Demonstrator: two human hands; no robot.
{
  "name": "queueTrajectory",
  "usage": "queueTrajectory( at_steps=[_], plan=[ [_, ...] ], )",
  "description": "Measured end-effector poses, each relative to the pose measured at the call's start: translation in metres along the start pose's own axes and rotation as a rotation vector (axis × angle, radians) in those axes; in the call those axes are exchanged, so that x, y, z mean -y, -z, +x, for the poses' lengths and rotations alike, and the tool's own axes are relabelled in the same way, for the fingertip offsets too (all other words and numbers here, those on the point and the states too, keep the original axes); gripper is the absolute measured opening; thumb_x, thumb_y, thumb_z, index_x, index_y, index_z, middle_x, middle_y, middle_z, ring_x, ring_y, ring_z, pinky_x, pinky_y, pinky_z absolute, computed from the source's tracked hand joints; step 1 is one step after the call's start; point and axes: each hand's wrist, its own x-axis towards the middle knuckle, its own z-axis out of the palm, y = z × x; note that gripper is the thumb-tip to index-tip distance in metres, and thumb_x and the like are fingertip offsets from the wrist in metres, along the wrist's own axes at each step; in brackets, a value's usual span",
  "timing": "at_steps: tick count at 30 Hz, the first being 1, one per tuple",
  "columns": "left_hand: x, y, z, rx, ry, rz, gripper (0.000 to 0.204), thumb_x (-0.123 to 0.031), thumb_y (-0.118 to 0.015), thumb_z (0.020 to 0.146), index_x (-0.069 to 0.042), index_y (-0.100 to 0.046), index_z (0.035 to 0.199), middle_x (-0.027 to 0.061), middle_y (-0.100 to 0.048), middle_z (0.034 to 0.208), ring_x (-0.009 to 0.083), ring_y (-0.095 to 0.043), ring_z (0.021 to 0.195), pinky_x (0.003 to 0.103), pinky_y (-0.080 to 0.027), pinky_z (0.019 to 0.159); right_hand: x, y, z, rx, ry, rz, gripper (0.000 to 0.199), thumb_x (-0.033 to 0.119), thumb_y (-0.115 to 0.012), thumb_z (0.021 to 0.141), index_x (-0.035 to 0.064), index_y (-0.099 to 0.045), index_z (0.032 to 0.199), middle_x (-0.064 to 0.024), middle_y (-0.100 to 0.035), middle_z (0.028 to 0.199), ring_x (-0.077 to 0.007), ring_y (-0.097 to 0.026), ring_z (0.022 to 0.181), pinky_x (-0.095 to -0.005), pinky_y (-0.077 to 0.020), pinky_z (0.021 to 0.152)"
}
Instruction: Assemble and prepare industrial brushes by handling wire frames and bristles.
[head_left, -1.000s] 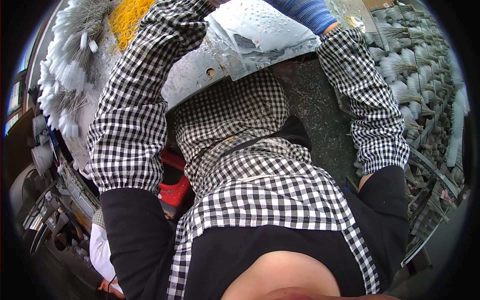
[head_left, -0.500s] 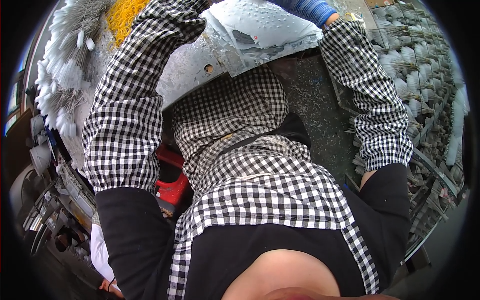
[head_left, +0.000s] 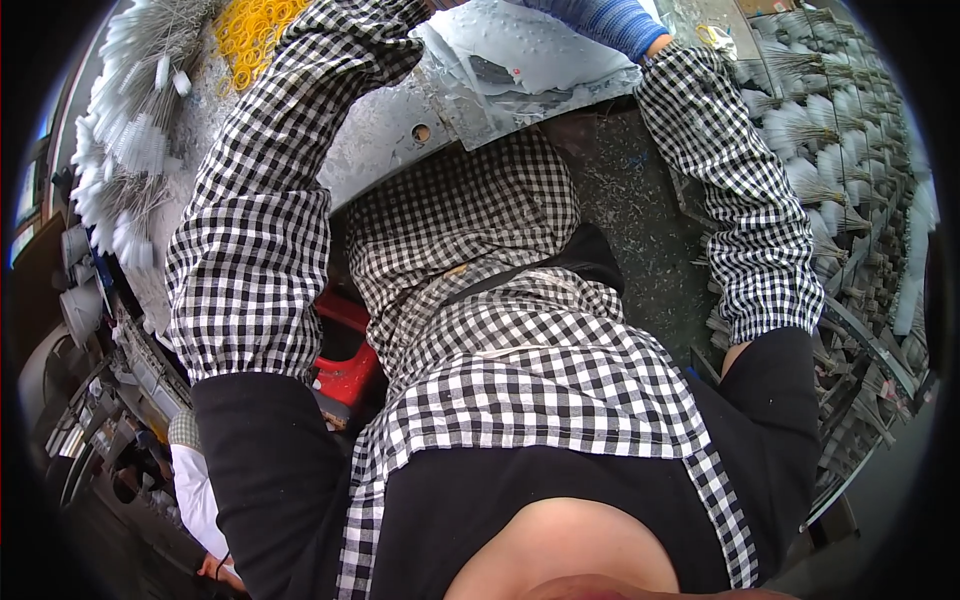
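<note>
At the top edge, my right hand (head_left: 622,25) wears a blue knitted glove and lies over a pale, bumpy sheet-like covering (head_left: 540,45) on the worktable. Its fingers run out of the picture, so their grip is hidden. Only a sliver of my left hand (head_left: 443,4) shows past the checked sleeve, beside the left rim of that covering; its fingers are cut off too. Beneath both hands is the grey metal worktable (head_left: 375,145), with a round hole near its front edge.
Yellow rubber bands (head_left: 250,45) lie heaped at the far left. White-bristled wire brushes (head_left: 140,140) are piled beside them, and more brushes (head_left: 840,160) fill the right side. A red plastic stool (head_left: 345,370) stands below the table. Lower left, a person in a white sleeve (head_left: 198,495) is nearby.
Both my forearms have shifted slightly, the left one a little to the right and the gloved right hand slightly lower. The person at lower left has moved a little leftward and upward.
</note>
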Motion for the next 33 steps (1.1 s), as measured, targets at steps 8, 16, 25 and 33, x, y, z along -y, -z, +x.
queueTrajectory(
  at_steps=[8, 16, 25, 33],
  plan=[
    [0.005, -0.001, -0.004, -0.029, 0.062, -0.169, 0.055, -0.002, -0.081, 0.074, -0.009, -0.059, 0.124, 0.0111, -0.065, 0.114, 0.0262, -0.062, 0.108, 0.035, -0.053, 0.093, 0.003, -0.006, 0.007, 0.16, -0.067, 0.266, 0.052, 0.046, -0.062, 0.096, 0.0072, -0.061, 0.131, -0.0122, -0.067, 0.126, -0.0253, -0.059, 0.12, -0.0365, -0.043, 0.104],
    [0.015, 0.0, 0.01, -0.122, 0.218, -0.434, 0.064, 0.007, -0.072, 0.081, -0.011, -0.053, 0.138, 0.002, -0.063, 0.106, 0.0123, -0.057, 0.092, 0.027, -0.052, 0.083, 0.027, 0.022, 0.002, 0.081, -0.278, 0.412, 0.048, 0.038, -0.074, 0.089, 0.0017, -0.068, 0.12, -0.0124, -0.072, 0.111, -0.0197, -0.065, 0.105, -0.0332, -0.0491, 0.095],
    [0.015, 0.007, 0.006, -0.102, 0.193, -0.338, 0.056, 0.0, -0.076, 0.083, -0.011, -0.057, 0.135, 0.0034, -0.065, 0.097, 0.0147, -0.062, 0.088, 0.028, -0.053, 0.079, 0.024, 0.04, -0.004, 0.206, -0.215, 0.327, 0.037, 0.035, -0.073, 0.09, 0.0043, -0.071, 0.112, -0.0075, -0.073, 0.098, -0.015, -0.065, 0.097, -0.0329, -0.0497, 0.09],
    [0.005, 0.013, 0.005, -0.055, -0.02, 0.006, 0.049, -0.006, -0.08, 0.075, -0.01, -0.062, 0.121, 0.0135, -0.067, 0.11, 0.0295, -0.065, 0.103, 0.037, -0.056, 0.084, 0.007, 0.007, 0.004, 0.135, -0.082, 0.134, 0.045, 0.045, -0.063, 0.096, 0.0085, -0.066, 0.122, -0.0107, -0.071, 0.113, -0.0258, -0.063, 0.11, -0.0383, -0.0468, 0.097]
  ],
)
